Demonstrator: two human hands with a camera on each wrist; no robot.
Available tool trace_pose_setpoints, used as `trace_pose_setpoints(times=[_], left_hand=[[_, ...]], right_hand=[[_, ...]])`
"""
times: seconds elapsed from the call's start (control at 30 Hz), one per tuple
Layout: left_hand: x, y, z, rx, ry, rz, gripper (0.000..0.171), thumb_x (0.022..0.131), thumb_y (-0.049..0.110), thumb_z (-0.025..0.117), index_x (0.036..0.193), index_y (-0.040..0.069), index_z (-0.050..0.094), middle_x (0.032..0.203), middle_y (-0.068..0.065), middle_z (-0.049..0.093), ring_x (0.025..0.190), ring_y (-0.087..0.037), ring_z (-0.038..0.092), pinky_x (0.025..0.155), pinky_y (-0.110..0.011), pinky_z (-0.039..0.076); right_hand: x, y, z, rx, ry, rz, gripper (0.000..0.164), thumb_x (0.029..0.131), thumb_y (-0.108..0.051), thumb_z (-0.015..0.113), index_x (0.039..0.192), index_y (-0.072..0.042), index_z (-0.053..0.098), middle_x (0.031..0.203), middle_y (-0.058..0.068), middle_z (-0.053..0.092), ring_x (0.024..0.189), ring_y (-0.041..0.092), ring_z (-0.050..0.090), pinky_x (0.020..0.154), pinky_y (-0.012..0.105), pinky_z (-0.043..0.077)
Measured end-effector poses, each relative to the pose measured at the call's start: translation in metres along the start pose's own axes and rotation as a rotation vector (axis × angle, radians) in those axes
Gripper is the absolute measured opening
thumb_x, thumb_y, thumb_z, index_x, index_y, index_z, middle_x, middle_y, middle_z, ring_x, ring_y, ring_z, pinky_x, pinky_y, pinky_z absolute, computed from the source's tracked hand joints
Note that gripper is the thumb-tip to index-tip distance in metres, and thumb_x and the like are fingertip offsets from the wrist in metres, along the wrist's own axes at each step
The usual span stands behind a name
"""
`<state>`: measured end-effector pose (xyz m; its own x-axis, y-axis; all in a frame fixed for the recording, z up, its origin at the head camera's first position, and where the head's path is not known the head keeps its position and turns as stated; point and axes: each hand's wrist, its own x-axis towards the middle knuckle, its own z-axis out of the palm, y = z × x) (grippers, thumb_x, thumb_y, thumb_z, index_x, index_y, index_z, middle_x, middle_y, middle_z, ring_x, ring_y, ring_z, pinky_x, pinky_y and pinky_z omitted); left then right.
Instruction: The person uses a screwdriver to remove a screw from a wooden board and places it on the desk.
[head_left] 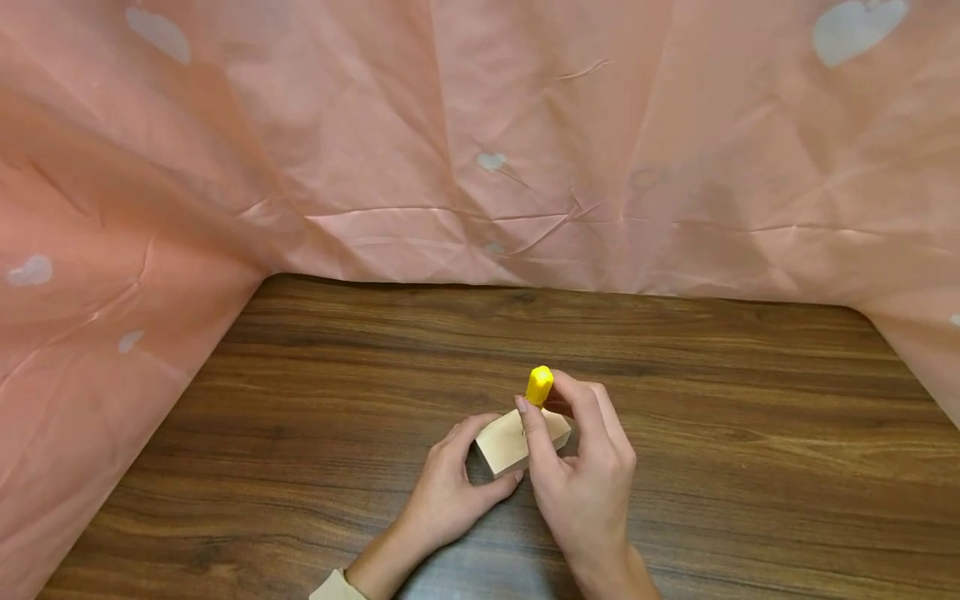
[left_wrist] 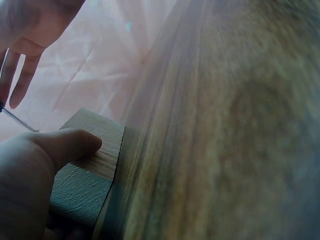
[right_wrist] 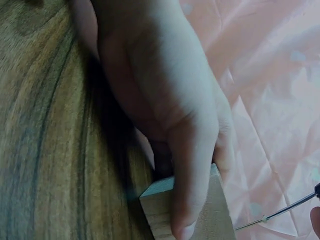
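Observation:
A pale wooden block (head_left: 504, 442) sits low in the middle of the head view. My left hand (head_left: 446, 492) grips its left end, fingers on the far side and thumb along the near side. Above the block, my right hand (head_left: 588, 475) pinches the yellow handle of a screwdriver (head_left: 540, 385) between thumb and fingers. In the right wrist view the screwdriver's thin metal shaft (right_wrist: 292, 205) slants down to a small brass-coloured screw (right_wrist: 251, 224), which meets the block's face. Loosely extended fingers of the right hand (left_wrist: 35, 30) show in the left wrist view.
Under the hands is a dark wood-grain table (head_left: 337, 375). A pink curtain with pale hearts (head_left: 525, 125) hangs along its back and both sides. A light sleeve cuff (head_left: 336, 587) shows at the left wrist.

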<state>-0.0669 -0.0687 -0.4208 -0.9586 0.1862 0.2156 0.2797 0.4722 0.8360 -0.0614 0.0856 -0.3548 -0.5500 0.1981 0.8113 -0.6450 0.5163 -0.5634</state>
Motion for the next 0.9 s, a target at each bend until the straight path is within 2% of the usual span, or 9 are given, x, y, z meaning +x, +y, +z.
trace_pose_setpoints(times=[0.07, 0.27, 0.37, 0.43, 0.5, 0.6, 0.67, 0.8, 0.9], left_hand=[[0.0002, -0.0004, 0.0004, 0.002, 0.004, 0.004, 0.059, 0.08, 0.02, 0.093, 0.133, 0.028, 0.068, 0.121, 0.004, 0.075, 0.104, -0.014, 0.067, 0.091, -0.033, 0.054], [0.0005, -0.0016, 0.0007, 0.009, 0.002, 0.005, 0.059, 0.081, 0.02, 0.093, 0.134, 0.027, 0.068, 0.123, 0.004, 0.075, 0.106, -0.014, 0.068, 0.093, -0.034, 0.054], [-0.0002, -0.0024, 0.001, 0.004, 0.006, 0.023, 0.059, 0.081, 0.02, 0.093, 0.133, 0.027, 0.068, 0.122, 0.004, 0.075, 0.106, -0.014, 0.068, 0.093, -0.034, 0.054], [-0.0004, -0.0051, 0.0022, 0.007, 0.018, 0.058, 0.059, 0.081, 0.021, 0.093, 0.134, 0.026, 0.068, 0.121, 0.004, 0.075, 0.105, -0.013, 0.068, 0.091, -0.033, 0.054], [-0.0003, -0.0062, 0.0026, 0.005, 0.02, 0.071, 0.059, 0.081, 0.021, 0.093, 0.134, 0.025, 0.067, 0.122, 0.004, 0.074, 0.104, -0.012, 0.067, 0.09, -0.032, 0.054], [0.0002, -0.0054, 0.0024, 0.006, 0.017, 0.053, 0.059, 0.081, 0.022, 0.093, 0.134, 0.026, 0.068, 0.121, 0.004, 0.074, 0.104, -0.012, 0.067, 0.09, -0.031, 0.054], [0.0005, -0.0029, 0.0013, 0.001, 0.006, 0.016, 0.059, 0.081, 0.022, 0.094, 0.134, 0.027, 0.068, 0.122, 0.004, 0.074, 0.104, -0.013, 0.067, 0.091, -0.032, 0.054], [0.0, -0.0016, 0.001, 0.002, 0.001, -0.008, 0.058, 0.08, 0.022, 0.094, 0.133, 0.026, 0.069, 0.122, 0.003, 0.074, 0.103, -0.013, 0.066, 0.091, -0.031, 0.053], [-0.0002, -0.0007, 0.0011, 0.002, 0.001, -0.01, 0.059, 0.08, 0.022, 0.095, 0.132, 0.027, 0.069, 0.121, 0.004, 0.075, 0.103, -0.013, 0.066, 0.091, -0.032, 0.053]], right_hand=[[0.0006, -0.0003, -0.0004, 0.001, -0.006, -0.002, 0.039, 0.082, 0.009, 0.085, 0.119, -0.001, 0.075, 0.096, 0.008, 0.073, 0.088, 0.023, 0.075, 0.09, 0.015, 0.057], [0.0006, -0.0016, 0.0002, -0.011, -0.014, 0.027, 0.053, 0.083, 0.01, 0.084, 0.133, 0.002, 0.067, 0.105, 0.011, 0.075, 0.093, 0.024, 0.075, 0.092, 0.016, 0.058], [-0.0006, -0.002, 0.0009, -0.012, -0.007, 0.038, 0.048, 0.082, 0.009, 0.086, 0.126, 0.003, 0.068, 0.104, 0.009, 0.075, 0.091, 0.023, 0.075, 0.091, 0.016, 0.057], [-0.0008, -0.0022, 0.0014, -0.002, -0.007, 0.036, 0.041, 0.082, 0.009, 0.085, 0.12, 0.002, 0.071, 0.102, 0.008, 0.073, 0.088, 0.023, 0.075, 0.09, 0.016, 0.058], [-0.0002, -0.0028, 0.0018, 0.014, -0.014, 0.03, 0.04, 0.084, 0.011, 0.083, 0.12, 0.0, 0.073, 0.1, 0.008, 0.073, 0.086, 0.024, 0.075, 0.089, 0.016, 0.059], [0.0009, -0.0043, 0.0016, 0.032, -0.041, 0.047, 0.045, 0.087, 0.012, 0.08, 0.129, -0.001, 0.072, 0.101, 0.01, 0.075, 0.089, 0.026, 0.077, 0.09, 0.017, 0.059], [0.0009, -0.0053, 0.0014, 0.039, -0.055, 0.07, 0.046, 0.088, 0.012, 0.078, 0.132, 0.002, 0.068, 0.102, 0.012, 0.077, 0.09, 0.029, 0.078, 0.091, 0.017, 0.059], [-0.001, -0.005, 0.0014, 0.024, -0.038, 0.083, 0.042, 0.087, 0.01, 0.081, 0.125, 0.006, 0.064, 0.104, 0.012, 0.079, 0.091, 0.029, 0.079, 0.093, 0.016, 0.058], [-0.0013, -0.0035, 0.0014, 0.001, -0.017, 0.046, 0.038, 0.084, 0.01, 0.083, 0.119, 0.002, 0.069, 0.105, 0.008, 0.077, 0.092, 0.025, 0.078, 0.094, 0.017, 0.058]])
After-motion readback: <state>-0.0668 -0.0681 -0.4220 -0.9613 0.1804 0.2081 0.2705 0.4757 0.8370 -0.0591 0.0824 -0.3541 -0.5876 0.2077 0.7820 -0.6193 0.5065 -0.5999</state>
